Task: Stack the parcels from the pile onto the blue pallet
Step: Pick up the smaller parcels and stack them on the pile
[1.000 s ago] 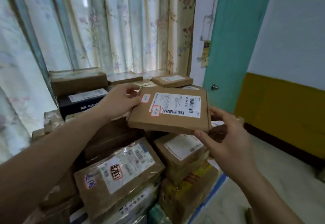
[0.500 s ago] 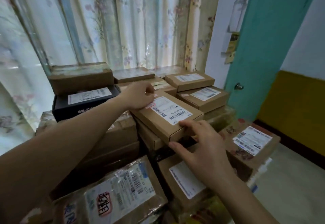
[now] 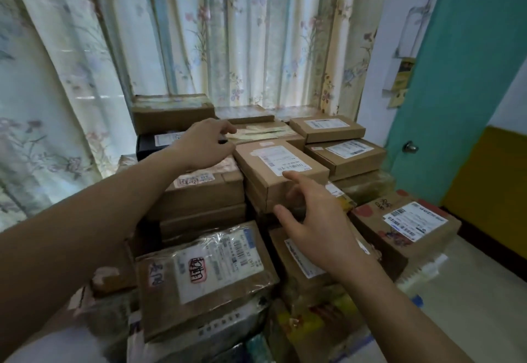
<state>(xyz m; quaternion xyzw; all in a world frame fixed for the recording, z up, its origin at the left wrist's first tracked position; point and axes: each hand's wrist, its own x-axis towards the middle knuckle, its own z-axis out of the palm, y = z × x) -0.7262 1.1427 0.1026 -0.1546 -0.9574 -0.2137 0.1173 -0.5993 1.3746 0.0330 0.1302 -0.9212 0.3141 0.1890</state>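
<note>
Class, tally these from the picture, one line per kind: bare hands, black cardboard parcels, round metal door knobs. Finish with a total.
bare hands: 2, the left hand and the right hand
black cardboard parcel: 1
round metal door knob: 1
total: 4

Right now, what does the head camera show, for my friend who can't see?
Two bare hands, the left hand and right hand, hover open beside a flat brown parcel lying on a stack of parcels, with flowery curtains behind.

Both hands outstretched, left point(image 3: 204, 146), right point(image 3: 316, 227), fingers loose
</note>
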